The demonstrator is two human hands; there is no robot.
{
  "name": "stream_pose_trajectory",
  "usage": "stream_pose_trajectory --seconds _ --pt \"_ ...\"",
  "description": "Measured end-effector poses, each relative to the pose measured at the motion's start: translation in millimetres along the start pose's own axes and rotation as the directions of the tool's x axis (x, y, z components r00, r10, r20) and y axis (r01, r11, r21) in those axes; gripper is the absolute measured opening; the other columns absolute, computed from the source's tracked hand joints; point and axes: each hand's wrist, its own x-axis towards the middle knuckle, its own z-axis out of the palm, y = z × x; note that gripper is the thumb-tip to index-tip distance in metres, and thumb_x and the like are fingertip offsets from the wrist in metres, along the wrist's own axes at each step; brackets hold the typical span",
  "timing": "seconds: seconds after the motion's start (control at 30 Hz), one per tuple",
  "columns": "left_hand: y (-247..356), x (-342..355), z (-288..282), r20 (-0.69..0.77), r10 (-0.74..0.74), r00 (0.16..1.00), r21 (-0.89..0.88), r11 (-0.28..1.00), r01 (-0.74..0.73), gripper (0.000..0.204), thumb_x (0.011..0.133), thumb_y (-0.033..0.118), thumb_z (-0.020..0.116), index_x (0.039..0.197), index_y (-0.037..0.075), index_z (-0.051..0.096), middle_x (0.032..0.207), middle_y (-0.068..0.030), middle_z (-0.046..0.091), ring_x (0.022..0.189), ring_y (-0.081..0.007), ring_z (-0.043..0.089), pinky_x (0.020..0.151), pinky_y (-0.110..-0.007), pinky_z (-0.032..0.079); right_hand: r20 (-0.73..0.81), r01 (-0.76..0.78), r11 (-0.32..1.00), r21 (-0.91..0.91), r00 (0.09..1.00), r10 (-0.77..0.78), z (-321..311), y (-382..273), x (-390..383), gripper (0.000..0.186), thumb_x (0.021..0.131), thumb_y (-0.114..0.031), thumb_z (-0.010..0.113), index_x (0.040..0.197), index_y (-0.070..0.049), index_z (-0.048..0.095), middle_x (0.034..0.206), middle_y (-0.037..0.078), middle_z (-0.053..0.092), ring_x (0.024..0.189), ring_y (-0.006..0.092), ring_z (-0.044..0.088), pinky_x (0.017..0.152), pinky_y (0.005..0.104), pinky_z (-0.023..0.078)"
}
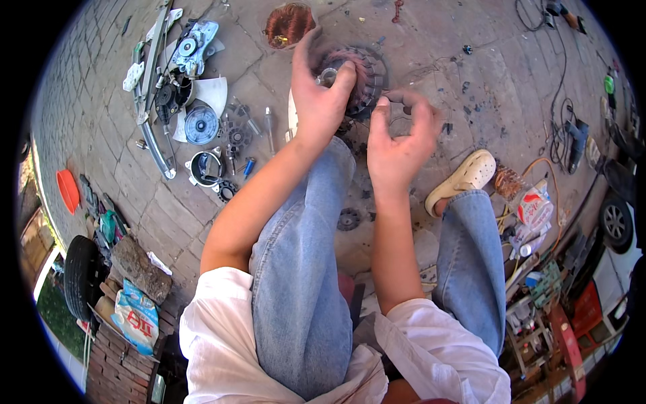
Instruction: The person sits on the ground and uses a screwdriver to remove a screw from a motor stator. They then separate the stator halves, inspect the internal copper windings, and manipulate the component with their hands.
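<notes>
My left hand [321,87] grips a dark, round, ridged metal part [365,79] with a reddish-brown inner ring and a silvery centre, held above my knee, thumb across its face. My right hand [404,131] is at the part's lower right edge, fingers curved and apart from the thumb; whether the fingertips touch it is unclear. Behind lies a coil of copper windings [288,27]. On the paving to the left are a metal rail mechanism [143,101], a blue disc [200,122], a silver housing [205,165] and small gears [226,191].
Cables [553,135], a dark power tool [577,143], plastic bags [535,212] and a wheel [617,222] are at the right. A red bowl [67,190], tire [79,276], stone [140,266] and bag [134,316] are at the left. My sandalled foot [464,176] rests on the paving.
</notes>
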Motion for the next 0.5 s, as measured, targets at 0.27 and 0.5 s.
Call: stream_pose_trajectory --seconds 0.27,0.5 --pt "-4 4 3 -0.068 -0.497 0.865 -0.378 0.815 0.439 0.040 0.088 0.018 0.059 0.119 -0.005 0.050 0.090 -0.0096 0.063 0.077 -0.0139 0.061 0.068 -0.028 0.051 0.030 0.064 0.995 0.081 0.997 -0.066 -15 -7 -2 0.018 0.077 -0.003 0.072 0.092 -0.007 0.063 0.092 0.005 0.066 0.089 0.0256 0.049 0.080 0.0376 0.042" --pt "-19 8 -10 0.107 -0.705 0.701 -0.474 0.584 0.659 0.031 0.096 0.028 0.047 0.105 -0.001 0.056 0.087 -0.0086 0.063 0.077 -0.0192 0.064 0.069 -0.035 0.055 0.107 0.089 0.981 0.175 0.988 -0.109 -16 -9 -11 0.021 0.075 -0.002 0.073 0.092 -0.008 0.062 0.092 0.003 0.066 0.087 0.0243 0.049 0.078 0.0364 0.041"
